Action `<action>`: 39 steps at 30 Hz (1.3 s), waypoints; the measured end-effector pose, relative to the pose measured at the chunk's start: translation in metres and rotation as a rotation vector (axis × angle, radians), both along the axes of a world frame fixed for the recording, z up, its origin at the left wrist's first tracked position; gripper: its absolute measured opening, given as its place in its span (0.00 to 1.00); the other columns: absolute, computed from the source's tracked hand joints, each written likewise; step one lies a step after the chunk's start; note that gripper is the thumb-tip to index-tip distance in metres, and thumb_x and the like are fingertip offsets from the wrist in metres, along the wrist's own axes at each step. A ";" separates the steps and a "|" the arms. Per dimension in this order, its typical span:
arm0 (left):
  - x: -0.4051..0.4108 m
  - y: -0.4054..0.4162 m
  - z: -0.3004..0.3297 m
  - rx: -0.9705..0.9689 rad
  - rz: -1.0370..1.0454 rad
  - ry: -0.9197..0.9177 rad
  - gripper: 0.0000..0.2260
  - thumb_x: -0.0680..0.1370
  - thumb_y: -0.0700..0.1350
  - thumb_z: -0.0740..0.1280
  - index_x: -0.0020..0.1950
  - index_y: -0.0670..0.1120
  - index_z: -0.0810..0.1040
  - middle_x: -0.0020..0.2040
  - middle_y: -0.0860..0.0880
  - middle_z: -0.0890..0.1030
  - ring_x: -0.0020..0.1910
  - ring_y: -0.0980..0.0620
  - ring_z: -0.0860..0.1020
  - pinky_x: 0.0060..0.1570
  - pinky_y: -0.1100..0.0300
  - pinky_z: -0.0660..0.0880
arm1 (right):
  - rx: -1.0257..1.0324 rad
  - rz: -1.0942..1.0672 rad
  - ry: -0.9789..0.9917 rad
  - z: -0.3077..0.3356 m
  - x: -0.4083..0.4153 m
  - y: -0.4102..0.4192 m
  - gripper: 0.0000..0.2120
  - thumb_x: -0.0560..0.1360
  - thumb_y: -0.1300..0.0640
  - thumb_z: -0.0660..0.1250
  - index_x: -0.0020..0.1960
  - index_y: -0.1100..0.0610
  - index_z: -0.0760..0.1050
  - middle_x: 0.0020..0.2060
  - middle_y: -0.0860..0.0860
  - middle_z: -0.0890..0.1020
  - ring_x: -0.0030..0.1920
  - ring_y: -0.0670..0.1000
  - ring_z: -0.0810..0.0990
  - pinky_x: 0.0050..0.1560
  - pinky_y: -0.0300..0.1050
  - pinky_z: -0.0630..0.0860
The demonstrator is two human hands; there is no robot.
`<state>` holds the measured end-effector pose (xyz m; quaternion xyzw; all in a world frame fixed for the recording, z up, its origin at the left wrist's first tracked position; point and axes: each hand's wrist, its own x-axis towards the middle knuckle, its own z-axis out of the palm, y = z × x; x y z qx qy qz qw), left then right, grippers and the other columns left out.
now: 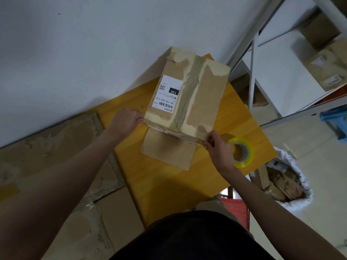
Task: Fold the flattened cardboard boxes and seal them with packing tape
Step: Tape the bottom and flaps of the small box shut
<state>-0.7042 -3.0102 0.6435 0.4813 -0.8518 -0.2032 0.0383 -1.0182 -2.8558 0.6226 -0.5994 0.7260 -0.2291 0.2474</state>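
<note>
White shipping label [167, 94] on the top face of the cardboard box [203, 98]: black block reading "1SH"; line "1SH-159 A03-210"; below it "A03"; a QR code and barcode beside these. Remaining small print illegible.

The box [187, 94] sits on my table [169, 184]; tape roll [242, 152] at four o'clock, shelves [281, 62] at two.

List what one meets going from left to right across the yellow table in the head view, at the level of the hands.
Left hand → cardboard box → right hand → roll of packing tape.
</note>
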 end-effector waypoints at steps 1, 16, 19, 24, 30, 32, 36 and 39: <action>0.001 0.000 0.001 -0.003 -0.018 -0.016 0.11 0.81 0.46 0.66 0.47 0.42 0.85 0.43 0.46 0.84 0.40 0.45 0.80 0.38 0.53 0.74 | 0.006 0.025 0.022 0.000 -0.001 -0.001 0.10 0.77 0.59 0.71 0.47 0.57 0.69 0.32 0.49 0.75 0.30 0.51 0.73 0.27 0.56 0.71; -0.011 0.008 0.001 -0.210 0.005 0.005 0.21 0.74 0.30 0.69 0.66 0.42 0.78 0.46 0.43 0.82 0.47 0.40 0.80 0.31 0.47 0.79 | 0.140 0.306 0.047 0.005 -0.024 -0.018 0.19 0.73 0.59 0.74 0.54 0.48 0.66 0.46 0.45 0.71 0.44 0.47 0.71 0.38 0.47 0.73; -0.009 0.001 -0.001 -0.237 -0.042 -0.029 0.15 0.75 0.30 0.69 0.59 0.40 0.81 0.46 0.43 0.83 0.47 0.40 0.80 0.31 0.49 0.78 | 0.109 0.302 0.082 0.005 -0.024 -0.021 0.17 0.74 0.56 0.74 0.52 0.49 0.67 0.45 0.44 0.70 0.43 0.47 0.70 0.37 0.48 0.72; -0.018 -0.009 0.001 -0.299 -0.105 -0.076 0.10 0.72 0.30 0.71 0.52 0.39 0.84 0.45 0.41 0.82 0.47 0.39 0.79 0.38 0.51 0.77 | 0.111 0.313 0.082 0.008 -0.025 -0.029 0.12 0.75 0.62 0.71 0.49 0.53 0.69 0.42 0.45 0.72 0.41 0.53 0.74 0.36 0.52 0.74; -0.066 0.026 -0.009 -0.190 -0.127 -0.048 0.21 0.76 0.35 0.66 0.70 0.39 0.75 0.73 0.39 0.71 0.73 0.39 0.69 0.71 0.44 0.67 | 0.173 0.308 0.023 0.012 -0.026 -0.034 0.10 0.74 0.63 0.72 0.50 0.56 0.72 0.40 0.50 0.77 0.39 0.53 0.76 0.38 0.57 0.75; -0.089 0.059 -0.022 -0.102 -0.165 -0.106 0.28 0.82 0.47 0.58 0.80 0.39 0.55 0.81 0.40 0.55 0.80 0.43 0.51 0.79 0.47 0.53 | 0.180 0.303 0.022 0.012 -0.024 -0.034 0.11 0.74 0.63 0.73 0.50 0.56 0.72 0.40 0.50 0.77 0.39 0.52 0.75 0.38 0.55 0.75; -0.121 0.096 -0.034 -0.028 -0.080 -0.115 0.35 0.81 0.60 0.49 0.81 0.42 0.42 0.82 0.45 0.40 0.80 0.50 0.38 0.79 0.49 0.43 | 0.173 0.313 0.009 0.012 -0.023 -0.033 0.11 0.74 0.63 0.73 0.49 0.56 0.71 0.41 0.51 0.76 0.40 0.53 0.74 0.38 0.53 0.72; -0.134 0.088 -0.030 0.033 0.035 -0.067 0.34 0.82 0.62 0.48 0.82 0.44 0.43 0.82 0.48 0.41 0.80 0.53 0.38 0.79 0.49 0.40 | 0.163 0.342 0.005 0.012 -0.018 -0.035 0.12 0.74 0.63 0.73 0.49 0.56 0.70 0.40 0.48 0.75 0.39 0.50 0.73 0.38 0.47 0.68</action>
